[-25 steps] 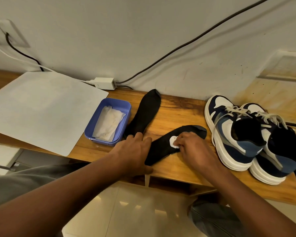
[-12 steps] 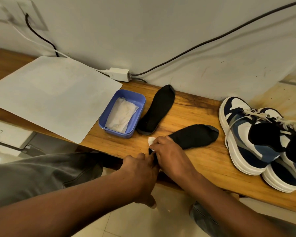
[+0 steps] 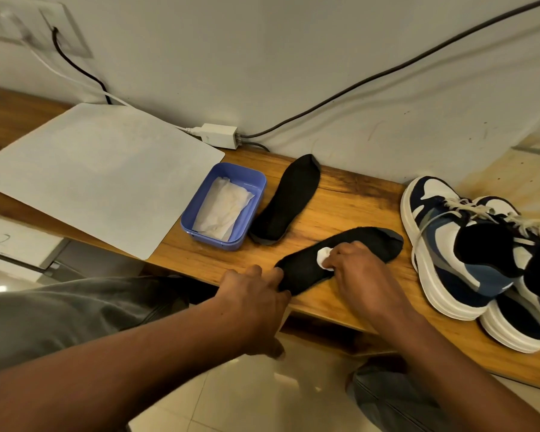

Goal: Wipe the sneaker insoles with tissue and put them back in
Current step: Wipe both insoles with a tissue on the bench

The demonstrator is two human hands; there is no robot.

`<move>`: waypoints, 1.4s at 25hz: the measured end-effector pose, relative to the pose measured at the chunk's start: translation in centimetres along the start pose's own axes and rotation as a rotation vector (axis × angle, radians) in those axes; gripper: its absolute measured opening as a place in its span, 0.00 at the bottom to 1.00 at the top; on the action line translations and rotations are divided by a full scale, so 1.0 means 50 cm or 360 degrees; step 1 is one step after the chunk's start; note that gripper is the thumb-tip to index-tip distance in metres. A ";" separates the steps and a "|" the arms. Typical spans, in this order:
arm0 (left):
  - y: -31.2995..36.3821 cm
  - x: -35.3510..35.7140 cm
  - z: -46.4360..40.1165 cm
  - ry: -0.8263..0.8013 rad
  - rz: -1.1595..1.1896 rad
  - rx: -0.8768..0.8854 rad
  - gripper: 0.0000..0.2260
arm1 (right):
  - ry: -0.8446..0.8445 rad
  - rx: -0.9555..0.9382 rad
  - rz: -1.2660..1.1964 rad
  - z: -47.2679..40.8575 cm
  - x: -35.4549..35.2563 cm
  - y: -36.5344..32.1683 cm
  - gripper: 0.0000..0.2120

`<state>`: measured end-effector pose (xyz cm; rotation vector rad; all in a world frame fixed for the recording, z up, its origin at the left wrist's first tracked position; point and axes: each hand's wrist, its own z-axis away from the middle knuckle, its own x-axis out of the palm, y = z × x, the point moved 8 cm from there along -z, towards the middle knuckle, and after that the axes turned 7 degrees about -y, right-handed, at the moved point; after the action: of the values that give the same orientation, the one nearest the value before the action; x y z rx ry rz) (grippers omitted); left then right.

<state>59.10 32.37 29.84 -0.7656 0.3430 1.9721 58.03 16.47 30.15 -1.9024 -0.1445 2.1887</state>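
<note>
Two black insoles lie on the wooden bench [image 3: 349,201]. The near insole [image 3: 306,266] lies across the front edge. My left hand [image 3: 253,291] pinches its heel end at the bench edge. My right hand [image 3: 353,263] presses a small white tissue wad [image 3: 323,255] onto the insole's middle. The far insole [image 3: 289,199] lies untouched beside the blue box. Two blue-and-white sneakers [image 3: 462,244] stand side by side at the right, openings up.
A blue plastic box [image 3: 253,188] holding folded tissues [image 3: 222,210] sits left of the insoles. A large white sheet [image 3: 91,173] covers the bench's left part. A white adapter [image 3: 220,135] with cables rests against the wall. My knees are under the bench edge.
My right hand has slid the tissue from the insole's heel end toward its middle. My left hand stays on the heel end. The camera view shifted slightly.
</note>
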 end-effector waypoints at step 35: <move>0.004 -0.096 -0.030 0.0280 0.0121 0.0133 0.29 | 0.0374 0.0281 -0.0214 0.036 -0.076 0.134 0.12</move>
<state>61.14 28.18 31.77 -0.8859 0.5632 1.9521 55.98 9.22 32.54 -1.9692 -0.0346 1.8126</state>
